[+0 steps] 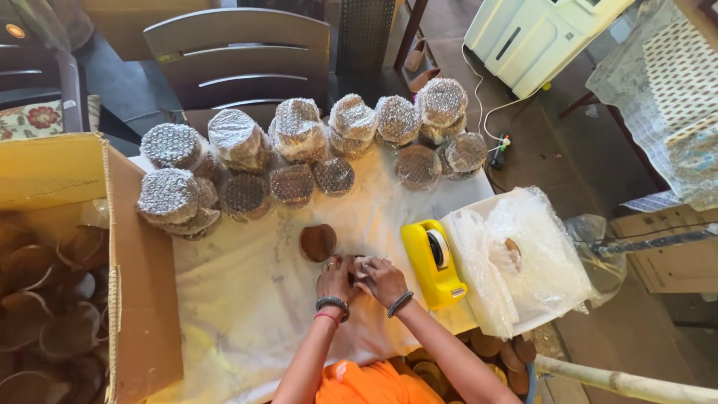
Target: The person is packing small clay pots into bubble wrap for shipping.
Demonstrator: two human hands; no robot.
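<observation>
Bubble wrap, it seemed, was pinched around a small round piece (357, 271) between the closed left hand (334, 280) and right hand (383, 279) on the white cloth (247, 299); wrapping it well probably needed snug, even folds.

This looks like a small home packing workshop, set up in a living or dining space. A table (247, 299) draped in white cloth carries rows of bubble-wrapped round bundles (299, 146) along its far edge, with a yellow tape dispenser (432, 262) and a stack of bubble wrap sheets (523, 262) near its right edge. An open cardboard box (67, 262) of brown bowls, probably coconut shell, stands at the left edge. Dining chairs (239, 60), a tiled floor (598, 337) and a white appliance (531, 34) suggest a household.
</observation>
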